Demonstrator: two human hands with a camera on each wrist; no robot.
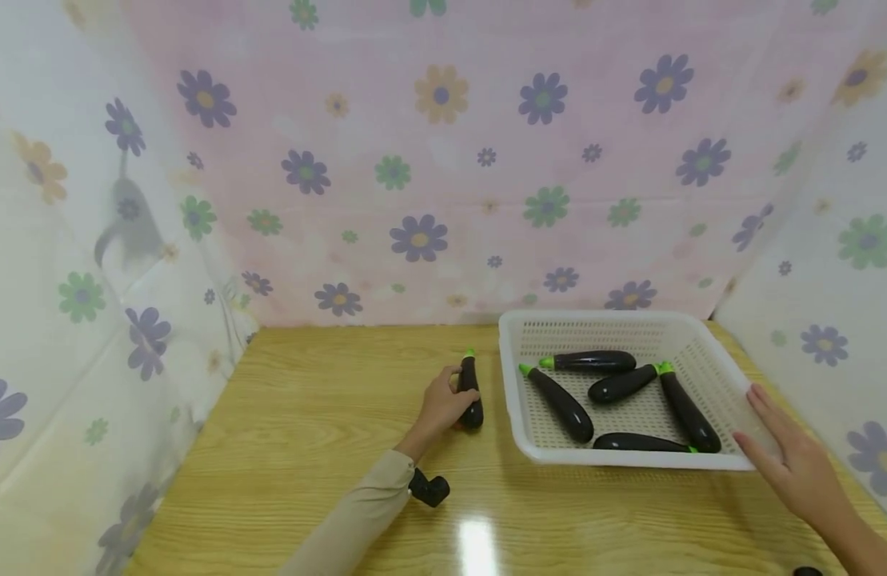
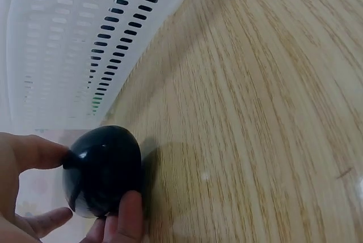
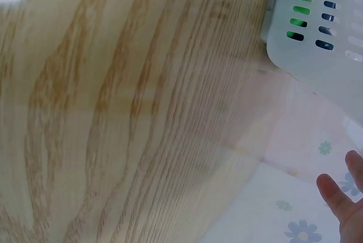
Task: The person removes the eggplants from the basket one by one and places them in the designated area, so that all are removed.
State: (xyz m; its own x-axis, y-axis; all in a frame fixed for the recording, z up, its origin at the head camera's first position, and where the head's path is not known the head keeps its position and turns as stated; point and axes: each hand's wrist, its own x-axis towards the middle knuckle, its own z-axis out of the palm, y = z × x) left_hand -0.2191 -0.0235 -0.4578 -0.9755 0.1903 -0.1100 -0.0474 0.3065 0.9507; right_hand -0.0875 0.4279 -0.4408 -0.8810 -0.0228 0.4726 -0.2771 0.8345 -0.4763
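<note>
A dark eggplant (image 1: 470,404) with a green stem end lies on the table left of the basket, its stem pointing to the back. My left hand (image 1: 443,402) grips it from the left, thumb and fingers around its body. In the left wrist view, the rounded end of this eggplant (image 2: 105,169) fills the space between the fingers. Several more eggplants (image 1: 561,404) lie in the white plastic basket (image 1: 518,432). Beside the basket's right rim is my right hand (image 1: 792,456), fingers straight and spread; whether it touches the rim, I cannot tell.
A wooden table (image 1: 328,400) carries everything. Flowered cloth (image 1: 371,200) hangs at the back and both sides. A black device (image 1: 430,488) shows by the left wrist, and a dark round object (image 1: 807,571) sits at the bottom right edge.
</note>
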